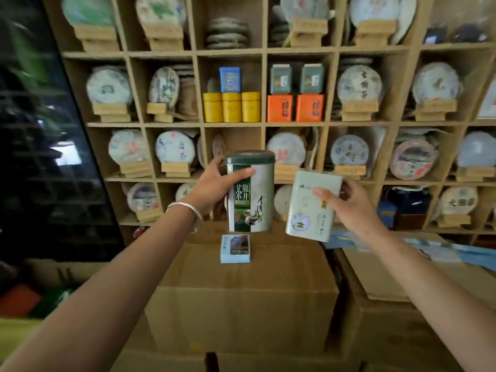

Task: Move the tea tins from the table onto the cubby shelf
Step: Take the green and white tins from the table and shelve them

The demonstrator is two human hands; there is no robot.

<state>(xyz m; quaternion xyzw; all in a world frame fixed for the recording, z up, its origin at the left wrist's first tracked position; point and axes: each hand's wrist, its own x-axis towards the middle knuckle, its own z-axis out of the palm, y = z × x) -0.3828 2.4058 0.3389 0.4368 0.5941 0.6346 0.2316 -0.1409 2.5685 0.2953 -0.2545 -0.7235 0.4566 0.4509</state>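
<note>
My left hand [214, 185] grips a tall green-and-white tea tin [251, 197] with a dark green lid, held upright in the air. To its right, my right hand [346, 202] holds a pale green tea tin [308, 208], tilted slightly. Both tins hang in front of the wooden cubby shelf [264, 124], level with its lower rows. A small pale blue box [235, 248] lies flat on a cardboard box [241, 291] below the tins.
The cubbies hold round wrapped tea cakes on wooden stands. One middle cubby has three yellow canisters [231, 107] under a blue box; the one beside it has orange tins [295, 108] under grey-green tins. More cardboard boxes stand right. A dark glass panel [40, 143] is left.
</note>
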